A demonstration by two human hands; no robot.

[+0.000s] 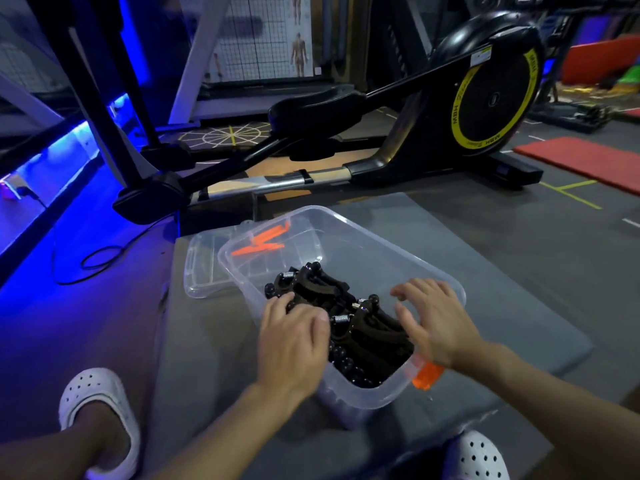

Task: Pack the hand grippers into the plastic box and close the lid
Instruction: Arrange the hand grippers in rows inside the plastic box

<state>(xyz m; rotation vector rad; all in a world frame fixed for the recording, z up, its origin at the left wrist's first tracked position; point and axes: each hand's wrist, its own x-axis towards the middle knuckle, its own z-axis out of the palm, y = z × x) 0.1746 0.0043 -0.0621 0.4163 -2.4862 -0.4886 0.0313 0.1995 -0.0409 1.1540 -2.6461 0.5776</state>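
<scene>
White perforated clogs sit on my feet at the very bottom, the left clog (pixel 97 420) on the blue-lit floor and the right clog (pixel 479 457) at the edge of a grey padded mat (pixel 214 375).

On that mat, between my knees, stands the clear plastic box (pixel 367 398), with an orange latch (pixel 427 375) on its near right corner. Black hand grippers with metal springs (pixel 367 327) are piled inside it, filling the near half.

My left hand (pixel 294 344) lies on the pile by the box's left wall, its fingers (pixel 280 306) stretched forward and resting flat on the grippers, gripping nothing. My right hand (pixel 433 320) is over the box's right side, fingers (pixel 415 285) spread and relaxed; whether they touch the grippers I cannot tell.

Just behind the box on its left lies the clear plastic lid (pixel 204 268), flat on the mat, carrying orange clips (pixel 259 242).

Further off, a black cable (pixel 93 261) loops on the floor, then comes a black elliptical trainer with a yellow-ringed wheel (pixel 485 98), and a red mat (pixel 588 161) to its right.
</scene>
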